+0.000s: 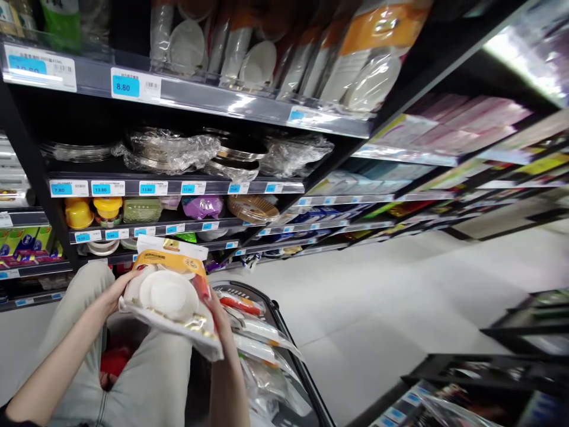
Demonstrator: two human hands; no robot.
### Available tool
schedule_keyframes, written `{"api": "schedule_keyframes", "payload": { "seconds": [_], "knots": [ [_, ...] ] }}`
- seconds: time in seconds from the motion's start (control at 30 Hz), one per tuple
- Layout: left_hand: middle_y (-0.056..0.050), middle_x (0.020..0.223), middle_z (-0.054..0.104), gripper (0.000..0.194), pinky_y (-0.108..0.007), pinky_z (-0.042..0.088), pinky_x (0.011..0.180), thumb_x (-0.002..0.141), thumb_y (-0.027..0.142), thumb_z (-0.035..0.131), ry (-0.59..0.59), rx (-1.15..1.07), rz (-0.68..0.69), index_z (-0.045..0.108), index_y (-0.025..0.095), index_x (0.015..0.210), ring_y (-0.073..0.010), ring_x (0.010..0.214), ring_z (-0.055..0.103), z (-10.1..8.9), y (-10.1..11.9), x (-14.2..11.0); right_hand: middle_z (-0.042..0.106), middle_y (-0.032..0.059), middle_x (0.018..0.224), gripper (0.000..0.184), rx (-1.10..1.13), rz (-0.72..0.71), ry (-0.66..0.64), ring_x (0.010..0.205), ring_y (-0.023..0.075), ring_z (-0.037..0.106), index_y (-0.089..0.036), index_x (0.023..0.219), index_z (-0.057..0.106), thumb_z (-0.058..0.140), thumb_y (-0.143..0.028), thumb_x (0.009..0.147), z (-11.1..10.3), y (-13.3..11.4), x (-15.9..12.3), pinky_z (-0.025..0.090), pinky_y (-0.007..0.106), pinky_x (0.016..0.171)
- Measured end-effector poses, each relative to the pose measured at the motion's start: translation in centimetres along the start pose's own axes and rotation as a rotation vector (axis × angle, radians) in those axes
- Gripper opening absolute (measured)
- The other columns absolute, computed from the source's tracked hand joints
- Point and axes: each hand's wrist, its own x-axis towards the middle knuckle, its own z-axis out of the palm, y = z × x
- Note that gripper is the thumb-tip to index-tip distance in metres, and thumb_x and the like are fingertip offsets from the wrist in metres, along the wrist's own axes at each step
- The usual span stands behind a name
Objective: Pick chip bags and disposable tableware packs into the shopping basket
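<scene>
Both my hands hold a clear plastic pack of white paper plates (171, 293) with an orange and white label at its top. My left hand (116, 292) grips the pack's left edge, fingers curled round it. My right hand (217, 317) is under the pack's right side, mostly hidden by it. The pack is tilted, just above my knees in light trousers (151, 379) and beside a black shopping basket (284, 329) holding several packaged goods.
Black store shelves (178, 187) with blue price tags stand ahead, stocked with paper cups, plates, foil trays and yellow containers. More shelving runs off to the right along a pale floor aisle (377, 296). A low dark display (489, 367) sits at lower right.
</scene>
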Motion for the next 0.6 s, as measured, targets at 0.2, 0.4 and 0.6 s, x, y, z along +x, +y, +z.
{"api": "schedule_keyframes", "payload": {
  "seconds": [0.2, 0.4, 0.6],
  "knots": [
    [-0.009, 0.148, 0.039, 0.064, -0.037, 0.020, 0.114, 0.073, 0.031, 0.070, 0.076, 0.449, 0.476, 0.047, 0.021, 0.133, -0.0255, 0.139, 0.028, 1.6, -0.8, -4.5, 0.070, 0.0146, 0.101, 0.084, -0.758, -0.435, 0.346, 0.068, 0.0244, 0.069, -0.011, 0.146, 0.021, 0.061, -0.039, 0.077, 3.8, 1.4, -5.4, 0.055, 0.033, 0.058],
    [-0.011, 0.137, 0.052, 0.096, -0.038, 0.035, 0.107, 0.057, 0.031, 0.081, -0.140, 0.296, 0.485, 0.035, 0.022, 0.141, -0.0323, 0.128, 0.045, 5.8, -1.8, -8.7, 0.066, 0.0257, 0.105, 0.070, -1.364, -1.045, 0.449, 0.083, 0.0350, 0.068, -0.003, 0.146, 0.016, 0.049, -0.023, 0.087, 8.5, 4.9, -8.7, 0.056, 0.042, 0.062],
    [-0.007, 0.084, 0.075, 0.043, -0.039, 0.051, 0.086, 0.050, 0.027, 0.073, 0.014, -0.074, 0.224, 0.069, 0.014, 0.092, -0.0330, 0.095, 0.066, 2.9, -0.9, -7.1, 0.063, 0.0194, 0.115, 0.048, -1.285, -1.090, 0.168, 0.105, 0.0366, 0.059, -0.012, 0.129, 0.051, 0.051, -0.026, 0.083, 9.2, 4.4, -9.2, 0.046, 0.056, 0.090]
  ]
}}
